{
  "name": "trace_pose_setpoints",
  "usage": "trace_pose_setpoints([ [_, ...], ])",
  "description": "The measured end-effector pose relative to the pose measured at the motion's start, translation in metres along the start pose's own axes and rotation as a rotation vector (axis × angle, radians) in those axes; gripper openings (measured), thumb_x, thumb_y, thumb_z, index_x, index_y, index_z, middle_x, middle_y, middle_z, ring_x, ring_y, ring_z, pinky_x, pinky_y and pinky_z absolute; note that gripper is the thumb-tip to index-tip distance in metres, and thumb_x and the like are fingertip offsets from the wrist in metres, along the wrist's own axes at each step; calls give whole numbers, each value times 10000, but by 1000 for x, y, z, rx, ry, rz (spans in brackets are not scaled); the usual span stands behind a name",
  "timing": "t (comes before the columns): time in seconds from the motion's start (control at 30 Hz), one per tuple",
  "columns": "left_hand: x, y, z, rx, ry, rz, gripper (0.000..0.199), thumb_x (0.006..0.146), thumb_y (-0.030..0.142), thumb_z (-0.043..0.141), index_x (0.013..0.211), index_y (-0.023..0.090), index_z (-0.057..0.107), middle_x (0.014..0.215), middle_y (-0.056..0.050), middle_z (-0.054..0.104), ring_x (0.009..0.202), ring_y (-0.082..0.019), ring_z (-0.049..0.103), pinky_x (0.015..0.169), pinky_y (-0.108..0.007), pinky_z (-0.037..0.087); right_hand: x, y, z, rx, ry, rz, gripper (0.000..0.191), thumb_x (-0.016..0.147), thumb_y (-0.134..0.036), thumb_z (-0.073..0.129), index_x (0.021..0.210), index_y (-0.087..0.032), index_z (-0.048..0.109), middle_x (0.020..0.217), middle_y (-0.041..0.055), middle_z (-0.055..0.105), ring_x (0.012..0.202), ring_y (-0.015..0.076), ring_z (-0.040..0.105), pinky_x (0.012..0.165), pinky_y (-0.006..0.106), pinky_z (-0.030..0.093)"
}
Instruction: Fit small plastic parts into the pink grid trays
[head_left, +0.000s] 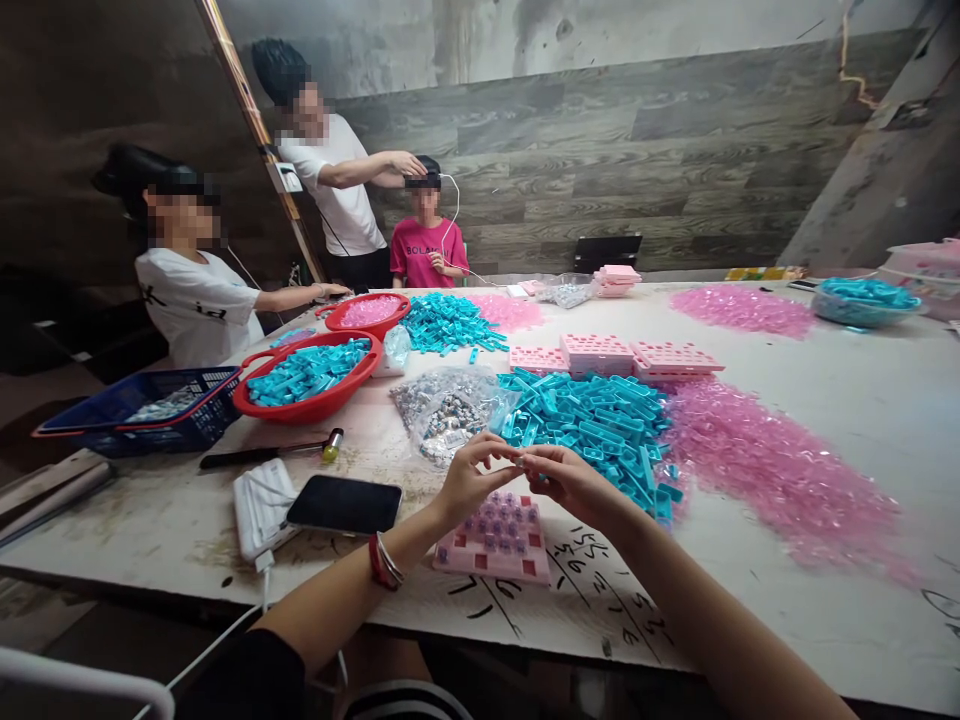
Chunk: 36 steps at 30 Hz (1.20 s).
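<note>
My left hand (478,472) and my right hand (562,478) meet above a pink tray (480,562), fingertips pinched together. Something small and pale shows between them, too small to name. Small purplish pieces (501,525) sit in many of the tray's square holes, while a few holes along its edges look bare. Just beyond my hands lie a clear plastic bag (450,410) of small shiny metallic parts and a heap of turquoise plastic pieces (592,420). Pink translucent pieces (780,470) spread out to the right of that heap.
Stacked pink trays (596,352) stand behind the turquoise heap. Leftward are a phone (345,503), a white power bank (259,505) with a cable, a hammer (277,453), a red basin (360,375) and a blue basket (165,440). Several people are at the far side.
</note>
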<state>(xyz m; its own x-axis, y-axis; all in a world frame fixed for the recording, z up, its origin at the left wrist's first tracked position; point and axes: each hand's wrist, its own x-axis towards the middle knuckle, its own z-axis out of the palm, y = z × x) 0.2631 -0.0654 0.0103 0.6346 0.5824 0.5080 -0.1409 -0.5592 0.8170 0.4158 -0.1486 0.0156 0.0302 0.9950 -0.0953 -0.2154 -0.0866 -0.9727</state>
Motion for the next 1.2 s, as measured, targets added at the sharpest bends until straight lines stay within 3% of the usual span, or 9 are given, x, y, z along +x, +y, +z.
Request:
trace_pose_setpoints([
  [0.1, 0, 1, -2, 31, -24, 19, 175, 772, 298, 697, 902, 184, 675, 854, -35, 625, 800, -154, 555, 636, -244, 414, -1, -3, -4, -74, -5, -4, 333, 676, -482, 732, 749, -164, 666, 641, -12, 498, 575, 92, 409, 552, 228, 371],
  [0.17, 0, 0, -4, 102, -58, 30, 250, 760, 252, 696, 995, 189, 641, 885, -32, 629, 814, -161, 560, 665, -259, 429, -4, -9, -9, -263, -2, -37, 289, 694, -443, 720, 740, -160, 678, 679, 10, 577, 603, 102, 469, 576, 236, 385],
  [0.3, -4, -2, -7, 371, -278, 57, 295, 718, 130, 645, 1007, 178, 610, 959, -51, 614, 879, -197, 556, 757, -319, 459, -8, -18, -18, -752, 8, -52, 123, 685, -297, 707, 708, -177, 713, 715, 27, 677, 687, 150, 579, 624, 250, 408],
  [0.4, -8, -3, -6, 513, -417, 43, 260, 736, 119, 584, 991, 169, 593, 965, -62, 611, 906, -214, 559, 792, -345, 467, -8, -14, -18, -948, -5, -34, 59, 673, -236, 707, 696, -191, 736, 657, 10, 687, 638, 147, 588, 575, 238, 383],
  [0.77, -13, -6, 0, 614, -445, 80, 141, 788, 134, 510, 890, 174, 598, 871, -43, 615, 840, -188, 559, 759, -314, 462, -4, -2, -12, -1054, -14, -91, 103, 723, -195, 664, 732, -200, 766, 694, 25, 719, 619, 144, 616, 542, 231, 366],
  [1.2, -12, -3, 0, 603, -427, 110, 162, 749, 98, 528, 855, 167, 629, 871, -39, 624, 845, -184, 566, 777, -309, 468, 1, -8, -12, -1153, -17, -68, 62, 638, -180, 669, 648, -147, 720, 530, -6, 596, 490, 86, 472, 461, 214, 264],
])
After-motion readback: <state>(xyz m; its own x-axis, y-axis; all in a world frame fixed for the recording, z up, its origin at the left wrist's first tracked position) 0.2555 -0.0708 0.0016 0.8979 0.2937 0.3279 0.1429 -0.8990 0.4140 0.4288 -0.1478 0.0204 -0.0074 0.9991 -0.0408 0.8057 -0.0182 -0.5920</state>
